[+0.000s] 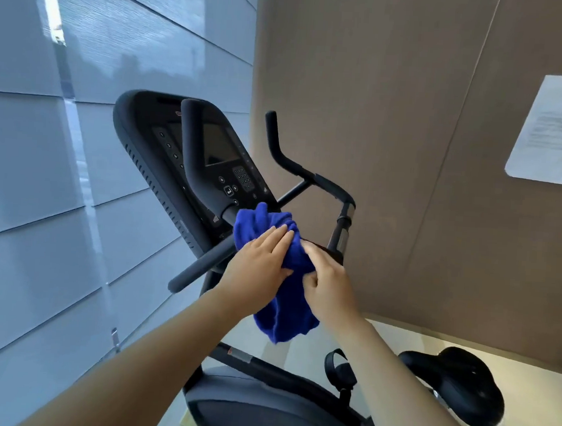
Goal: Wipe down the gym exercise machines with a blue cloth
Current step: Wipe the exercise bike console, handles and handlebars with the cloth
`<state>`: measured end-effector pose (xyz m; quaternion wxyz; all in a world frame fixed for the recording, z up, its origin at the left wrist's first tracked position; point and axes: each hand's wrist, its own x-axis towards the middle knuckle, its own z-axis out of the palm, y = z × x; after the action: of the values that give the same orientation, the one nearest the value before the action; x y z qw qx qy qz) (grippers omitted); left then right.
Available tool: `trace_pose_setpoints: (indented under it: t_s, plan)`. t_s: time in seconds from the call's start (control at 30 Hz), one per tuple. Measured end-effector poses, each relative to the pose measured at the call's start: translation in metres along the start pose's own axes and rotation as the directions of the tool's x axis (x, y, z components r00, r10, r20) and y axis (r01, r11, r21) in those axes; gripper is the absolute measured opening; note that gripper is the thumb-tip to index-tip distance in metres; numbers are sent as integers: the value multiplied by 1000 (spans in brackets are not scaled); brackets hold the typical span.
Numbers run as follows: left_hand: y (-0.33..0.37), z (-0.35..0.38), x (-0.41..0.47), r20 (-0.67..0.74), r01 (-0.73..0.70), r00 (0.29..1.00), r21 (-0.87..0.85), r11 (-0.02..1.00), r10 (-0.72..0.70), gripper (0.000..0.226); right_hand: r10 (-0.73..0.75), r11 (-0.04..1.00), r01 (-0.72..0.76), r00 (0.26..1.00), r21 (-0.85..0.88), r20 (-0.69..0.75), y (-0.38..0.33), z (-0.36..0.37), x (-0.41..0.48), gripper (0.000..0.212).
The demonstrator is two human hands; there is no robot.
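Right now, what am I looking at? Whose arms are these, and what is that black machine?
There is no robot here. A camera worn on a person's head looks down at their two bare arms. The left hand presses flat on a crumpled blue cloth, and the right hand pinches it, near the handlebars of a black exercise bike. Above is its dark console screen, and at lower right its black padded saddle. A white printed sheet hangs on the brown wall.
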<state>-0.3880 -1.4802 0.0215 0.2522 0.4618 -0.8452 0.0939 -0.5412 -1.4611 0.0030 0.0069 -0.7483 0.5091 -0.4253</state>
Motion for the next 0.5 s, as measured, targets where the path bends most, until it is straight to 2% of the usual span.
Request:
trace_pose_setpoints:
  t_s: [0.07, 0.17, 0.27, 0.37, 0.5]
  plan:
    - [2, 0, -6, 6, 59, 998, 6, 998, -59, 70, -23, 1000, 24, 999, -12, 27, 2, -5, 4, 52]
    - [-3, -1, -11, -22, 121, 993, 81, 989, -120, 78, -53, 998, 53, 999, -20, -14, -7, 0, 6, 55]
    - [-6, 2, -9, -31, 210, 977, 51, 976, -209, 83, -130, 991, 128, 986, 26, 102, -12, 15, -4, 63]
    - [-5, 5, -5, -11, 163, 987, 109, 981, -162, 75, -143, 990, 141, 979, 26, 148, 3, 15, -2, 64]
    - [-2, 1, 10, 51, 99, 994, 52, 994, -101, 66, -130, 979, 100, 978, 180, 162, 24, -9, 12, 54]
